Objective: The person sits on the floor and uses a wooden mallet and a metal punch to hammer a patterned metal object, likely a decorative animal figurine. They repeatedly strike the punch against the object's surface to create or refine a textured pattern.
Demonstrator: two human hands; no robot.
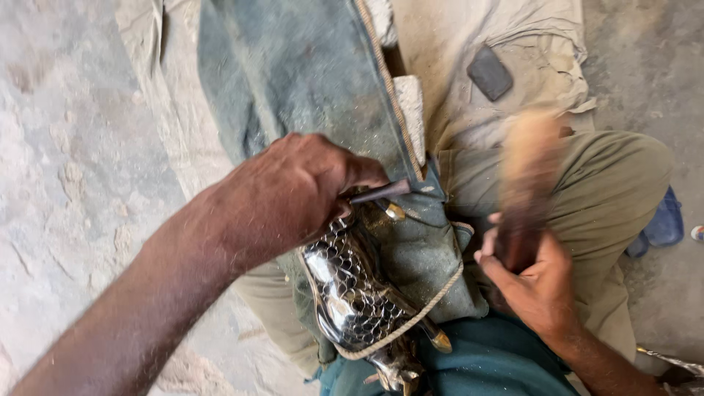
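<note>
Left hand (293, 194) pins a chisel (381, 192) against the roped metal figure (352, 293); right hand (532, 282) grips what seems a blurred mallet (528, 176).

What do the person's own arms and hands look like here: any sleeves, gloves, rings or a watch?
Both forearms are bare, with no sleeve in view. The left hand and the right hand wear no gloves, and no ring, watch or bracelet shows. The skin looks dusty.

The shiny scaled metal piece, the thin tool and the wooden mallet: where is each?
Scaled metal piece (345, 293), head view, on its patterned middle.
Thin tool (381, 192), head view, on its bare shank beyond the left hand.
Wooden mallet (524, 169), head view, on its blurred head.
</note>
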